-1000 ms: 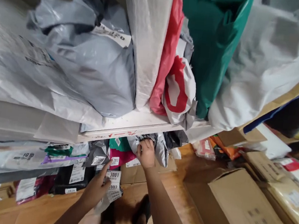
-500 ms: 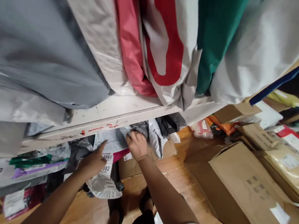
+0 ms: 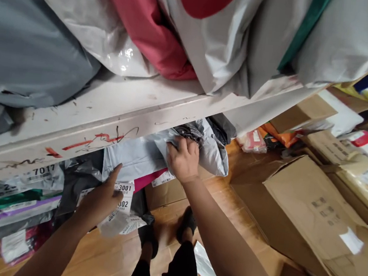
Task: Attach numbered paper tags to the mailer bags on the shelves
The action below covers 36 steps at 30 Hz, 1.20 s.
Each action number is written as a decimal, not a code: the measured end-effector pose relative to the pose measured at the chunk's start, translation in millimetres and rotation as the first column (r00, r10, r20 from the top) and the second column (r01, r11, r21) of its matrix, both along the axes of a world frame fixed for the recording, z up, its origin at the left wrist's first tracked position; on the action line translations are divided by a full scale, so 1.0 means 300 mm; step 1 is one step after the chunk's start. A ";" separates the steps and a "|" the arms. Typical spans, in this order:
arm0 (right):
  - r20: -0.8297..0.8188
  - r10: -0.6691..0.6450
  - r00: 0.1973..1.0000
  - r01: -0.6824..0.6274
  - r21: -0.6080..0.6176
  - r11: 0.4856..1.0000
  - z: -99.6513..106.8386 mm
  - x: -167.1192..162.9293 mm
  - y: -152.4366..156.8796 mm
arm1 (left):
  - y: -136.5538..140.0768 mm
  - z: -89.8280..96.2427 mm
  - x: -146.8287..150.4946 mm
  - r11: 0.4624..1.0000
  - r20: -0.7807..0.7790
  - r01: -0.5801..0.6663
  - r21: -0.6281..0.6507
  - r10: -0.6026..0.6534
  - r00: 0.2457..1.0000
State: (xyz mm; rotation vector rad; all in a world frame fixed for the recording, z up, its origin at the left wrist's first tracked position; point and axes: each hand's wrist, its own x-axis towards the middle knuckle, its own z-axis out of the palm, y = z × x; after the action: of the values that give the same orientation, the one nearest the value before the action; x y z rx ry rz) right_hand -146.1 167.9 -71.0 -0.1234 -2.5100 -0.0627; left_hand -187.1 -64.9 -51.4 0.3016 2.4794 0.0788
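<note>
White shelf (image 3: pixel 142 91), edge scribbled: grey bag (image 3: pixel 34 43), red bag (image 3: pixel 147 21) atop. Wooden floor (image 3: pixel 115 259): cardboard box (image 3: pixel 297 201).

The shelf (image 3: pixel 142 95) hides part of the gray bag (image 3: pixel 136 157), and the left hand (image 3: pixel 99 201) covers some of the label strip (image 3: pixel 125 189).

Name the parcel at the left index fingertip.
The light grey bag below the shelf edge: the left hand has its index fingertip over it in view; the magenta parcel shows lower right.
</note>
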 end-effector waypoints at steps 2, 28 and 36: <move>0.000 0.000 1.000 0.000 -0.005 1.000 0.006 0.005 0.004 | -0.009 0.000 -0.003 1.000 0.007 -0.014 0.014 0.014 1.000; -0.016 -0.025 1.000 0.024 -0.060 0.998 0.001 0.016 0.010 | -0.041 -0.009 -0.007 0.979 0.067 -0.095 0.182 0.084 0.994; 0.258 0.215 0.942 -0.217 -0.019 0.976 -0.022 0.042 -0.105 | -0.110 -0.015 0.095 0.672 0.236 -0.303 0.675 0.192 0.953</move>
State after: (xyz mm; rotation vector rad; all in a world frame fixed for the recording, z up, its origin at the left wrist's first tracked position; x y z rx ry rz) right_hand -133.5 136.3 -77.5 0.1765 -2.7670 -0.0002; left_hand -158.5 -97.9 -56.0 0.2504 2.2186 1.1564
